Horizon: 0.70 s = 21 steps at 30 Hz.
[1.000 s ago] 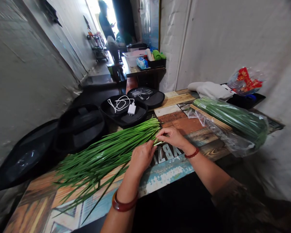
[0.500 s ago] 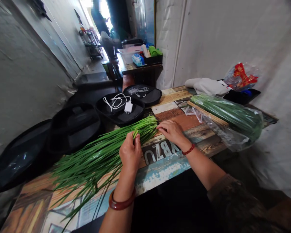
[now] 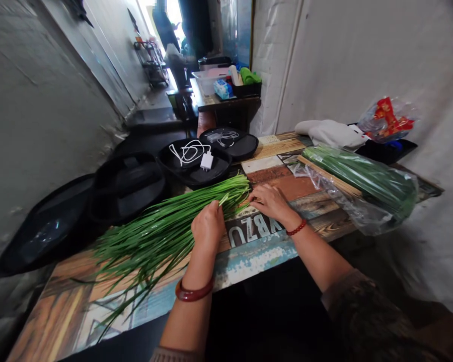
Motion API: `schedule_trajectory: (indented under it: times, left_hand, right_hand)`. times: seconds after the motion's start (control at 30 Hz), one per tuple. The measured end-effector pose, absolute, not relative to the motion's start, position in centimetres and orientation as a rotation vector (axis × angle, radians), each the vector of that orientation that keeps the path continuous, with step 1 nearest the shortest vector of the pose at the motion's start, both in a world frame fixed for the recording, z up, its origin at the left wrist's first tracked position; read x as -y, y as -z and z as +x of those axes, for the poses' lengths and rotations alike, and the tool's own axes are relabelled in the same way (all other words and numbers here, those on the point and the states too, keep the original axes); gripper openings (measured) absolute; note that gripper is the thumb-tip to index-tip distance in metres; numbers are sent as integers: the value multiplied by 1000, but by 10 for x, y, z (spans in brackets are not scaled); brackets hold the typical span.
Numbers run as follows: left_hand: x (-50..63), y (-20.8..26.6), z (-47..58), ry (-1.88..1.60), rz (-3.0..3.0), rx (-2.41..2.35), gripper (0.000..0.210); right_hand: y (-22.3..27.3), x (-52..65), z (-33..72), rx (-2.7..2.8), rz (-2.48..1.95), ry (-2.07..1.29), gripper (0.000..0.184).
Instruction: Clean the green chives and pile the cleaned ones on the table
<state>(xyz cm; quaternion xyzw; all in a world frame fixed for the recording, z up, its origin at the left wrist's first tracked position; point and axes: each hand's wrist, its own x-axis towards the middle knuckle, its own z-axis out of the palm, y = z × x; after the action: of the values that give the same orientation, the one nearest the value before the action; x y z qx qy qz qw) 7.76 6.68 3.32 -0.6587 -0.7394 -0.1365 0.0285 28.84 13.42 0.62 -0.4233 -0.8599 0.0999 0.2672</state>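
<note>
green stalks (image 3: 154, 223) spread on a table (image 3: 296, 186)
a few are gripped in the left hand (image 3: 208, 223); the rest lie from its eight to its one o'clock. the right hand (image 3: 271, 203) is held at their three o'clock end, fingers bent; whether anything is pinched cannot be told.

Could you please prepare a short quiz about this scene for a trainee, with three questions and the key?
1. True or false: the left hand holds some of the green stalks.
2. Multiple choice: what is worn on the right wrist? (a) a smooth, solid bangle (b) a beaded bracelet (c) a watch
3. Fill in: a second bunch lies in a clear ____.

Key: 1. True. 2. (b). 3. Plastic bag.
</note>
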Motion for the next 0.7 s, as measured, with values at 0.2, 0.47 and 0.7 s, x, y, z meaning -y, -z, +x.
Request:
schedule_trajectory:
  times: [0.2,0.47,0.7]
  left_hand:
    - [-67,-36,75,607,-2010,2331,27]
    - [-73,-28,70,1352,-2284,2039,26]
    - [-72,-32,77,1724,-2421,2063,23]
  right_hand:
    - [-8,-133,291,2345,-1161,-283,4]
    - [-14,-139,288,2066,-934,-599,7]
    - [-20,-132,283,1812,-912,-771,10]
